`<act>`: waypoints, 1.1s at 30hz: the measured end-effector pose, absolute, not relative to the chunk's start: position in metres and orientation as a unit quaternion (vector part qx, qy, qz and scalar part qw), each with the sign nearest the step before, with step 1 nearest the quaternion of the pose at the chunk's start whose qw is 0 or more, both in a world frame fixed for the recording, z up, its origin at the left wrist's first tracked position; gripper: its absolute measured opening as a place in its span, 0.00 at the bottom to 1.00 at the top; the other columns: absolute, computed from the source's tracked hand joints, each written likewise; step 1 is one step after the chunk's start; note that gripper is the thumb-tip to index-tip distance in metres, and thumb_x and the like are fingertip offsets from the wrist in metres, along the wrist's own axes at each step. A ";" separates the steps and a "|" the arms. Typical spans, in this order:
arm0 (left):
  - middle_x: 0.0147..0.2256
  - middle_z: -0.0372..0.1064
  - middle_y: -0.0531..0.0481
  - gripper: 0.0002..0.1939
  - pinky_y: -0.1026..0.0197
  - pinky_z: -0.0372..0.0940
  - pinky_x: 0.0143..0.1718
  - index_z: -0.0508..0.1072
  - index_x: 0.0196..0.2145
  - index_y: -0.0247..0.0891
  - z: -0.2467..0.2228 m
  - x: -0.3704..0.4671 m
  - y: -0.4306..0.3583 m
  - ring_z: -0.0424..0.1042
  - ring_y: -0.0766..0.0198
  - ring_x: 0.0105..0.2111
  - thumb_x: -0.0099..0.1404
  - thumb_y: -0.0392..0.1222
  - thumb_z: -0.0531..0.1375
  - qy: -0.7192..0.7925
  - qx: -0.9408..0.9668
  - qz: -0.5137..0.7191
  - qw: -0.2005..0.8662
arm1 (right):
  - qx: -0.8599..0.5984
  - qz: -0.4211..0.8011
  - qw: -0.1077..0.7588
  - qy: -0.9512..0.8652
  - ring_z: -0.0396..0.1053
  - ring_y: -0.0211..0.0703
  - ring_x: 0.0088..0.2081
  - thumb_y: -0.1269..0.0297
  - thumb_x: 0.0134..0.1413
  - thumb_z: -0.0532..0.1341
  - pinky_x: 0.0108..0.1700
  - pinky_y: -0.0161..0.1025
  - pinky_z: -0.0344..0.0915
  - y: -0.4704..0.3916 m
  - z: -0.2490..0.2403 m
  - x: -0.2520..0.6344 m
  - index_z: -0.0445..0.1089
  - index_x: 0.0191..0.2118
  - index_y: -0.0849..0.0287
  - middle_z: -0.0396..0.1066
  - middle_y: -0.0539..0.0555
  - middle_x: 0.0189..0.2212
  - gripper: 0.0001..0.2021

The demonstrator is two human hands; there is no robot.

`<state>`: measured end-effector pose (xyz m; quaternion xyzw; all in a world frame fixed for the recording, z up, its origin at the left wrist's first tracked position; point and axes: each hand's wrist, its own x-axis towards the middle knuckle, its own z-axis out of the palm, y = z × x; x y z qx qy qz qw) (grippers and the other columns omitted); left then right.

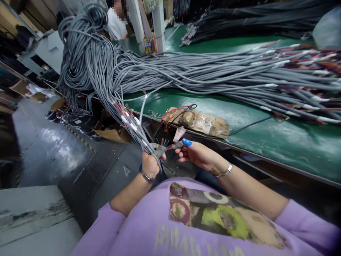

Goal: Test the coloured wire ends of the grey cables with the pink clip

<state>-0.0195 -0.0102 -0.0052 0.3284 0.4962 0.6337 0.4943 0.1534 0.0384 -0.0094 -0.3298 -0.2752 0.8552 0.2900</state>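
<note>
**At table (266, 144) edge: cable bundle and wires in hands**

Left hand (150, 165) clamped around grey bundle (140, 138), just off table's near edge; right hand (199, 155) pinches red wires (171, 147), fingertips together. Progress: wires already bared at the held end; white ends (135, 122) up the bundle also show coloured cores. Looks partway; amount left, cannot tell. Bundle's long axis slants from upper left down to left hand; pinched wires point right, roughly level, toward right hand.
</note>
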 end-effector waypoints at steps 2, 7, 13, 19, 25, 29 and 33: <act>0.15 0.64 0.57 0.12 0.68 0.57 0.18 0.68 0.21 0.36 0.002 -0.027 -0.008 0.62 0.71 0.15 0.48 0.44 0.66 0.489 0.288 0.650 0.506 | -0.343 0.850 0.296 -0.270 0.69 0.35 0.26 0.57 0.53 0.64 0.30 0.34 0.70 0.035 -0.015 0.160 0.73 0.33 0.61 0.73 0.54 0.30 0.11; 0.16 0.63 0.60 0.15 0.69 0.58 0.17 0.66 0.23 0.37 0.012 -0.039 -0.008 0.62 0.73 0.14 0.43 0.42 0.68 0.497 0.245 0.657 0.511 | -0.385 0.835 0.310 -0.241 0.69 0.34 0.24 0.65 0.55 0.62 0.27 0.32 0.70 0.022 -0.038 0.177 0.72 0.31 0.61 0.73 0.54 0.28 0.06; 0.15 0.62 0.60 0.17 0.70 0.58 0.16 0.65 0.22 0.37 0.013 -0.033 -0.005 0.62 0.73 0.14 0.39 0.41 0.70 0.499 0.237 0.672 0.494 | -0.389 0.829 0.317 -0.245 0.68 0.32 0.23 0.70 0.56 0.60 0.25 0.30 0.70 0.010 -0.045 0.185 0.72 0.31 0.62 0.73 0.53 0.27 0.05; 0.13 0.63 0.59 0.15 0.69 0.59 0.16 0.65 0.22 0.36 0.006 -0.024 -0.004 0.63 0.72 0.14 0.41 0.42 0.69 0.514 0.258 0.659 0.484 | -0.405 0.823 0.309 -0.250 0.68 0.31 0.22 0.70 0.56 0.61 0.24 0.29 0.69 0.006 -0.048 0.188 0.72 0.31 0.62 0.73 0.52 0.26 0.04; 0.13 0.64 0.57 0.13 0.69 0.57 0.16 0.66 0.21 0.36 0.003 -0.022 -0.010 0.61 0.72 0.13 0.44 0.43 0.67 0.517 0.290 0.646 0.480 | -0.403 0.829 0.292 -0.255 0.68 0.31 0.22 0.70 0.55 0.62 0.23 0.28 0.69 0.008 -0.060 0.180 0.72 0.30 0.62 0.73 0.52 0.26 0.04; 0.14 0.64 0.56 0.13 0.68 0.58 0.17 0.67 0.21 0.36 0.000 -0.024 -0.014 0.62 0.72 0.14 0.46 0.43 0.67 0.518 0.311 0.643 0.471 | -0.383 0.839 0.285 -0.262 0.68 0.32 0.23 0.69 0.52 0.64 0.24 0.29 0.69 0.009 -0.060 0.175 0.72 0.31 0.62 0.73 0.53 0.27 0.02; 0.14 0.63 0.57 0.13 0.68 0.58 0.17 0.67 0.21 0.36 -0.003 -0.024 -0.017 0.62 0.71 0.15 0.45 0.43 0.67 0.518 0.304 0.650 0.465 | -0.376 0.841 0.271 -0.280 0.67 0.32 0.23 0.66 0.49 0.67 0.24 0.29 0.68 0.008 -0.056 0.178 0.72 0.30 0.62 0.72 0.52 0.27 0.05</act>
